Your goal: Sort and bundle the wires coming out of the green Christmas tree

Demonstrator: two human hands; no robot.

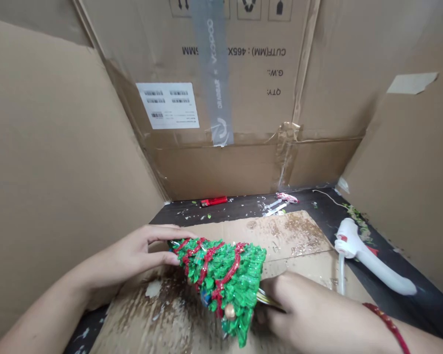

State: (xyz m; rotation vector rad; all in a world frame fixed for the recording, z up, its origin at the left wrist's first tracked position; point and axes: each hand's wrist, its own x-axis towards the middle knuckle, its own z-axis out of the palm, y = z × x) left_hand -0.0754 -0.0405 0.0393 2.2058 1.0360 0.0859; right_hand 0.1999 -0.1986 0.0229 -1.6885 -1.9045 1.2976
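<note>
A green Christmas tree figure (232,275) with red garlands and small ornaments lies on its side over a stained cardboard sheet (295,236). Its narrow end points left, its wide base right. My left hand (143,253) pinches the narrow end between thumb and fingers. At the base, my right hand (299,309) is closed round a thin tool with a shiny, yellowish shaft (268,299). The tool's end at the tree's base is hidden.
A white glue gun (376,265) lies at the right. Toward the back are a red lighter (213,201) and white sticks with red-white string (286,198). Cardboard walls (243,167) enclose the back and both sides. Scraps are scattered on the dark table (236,206).
</note>
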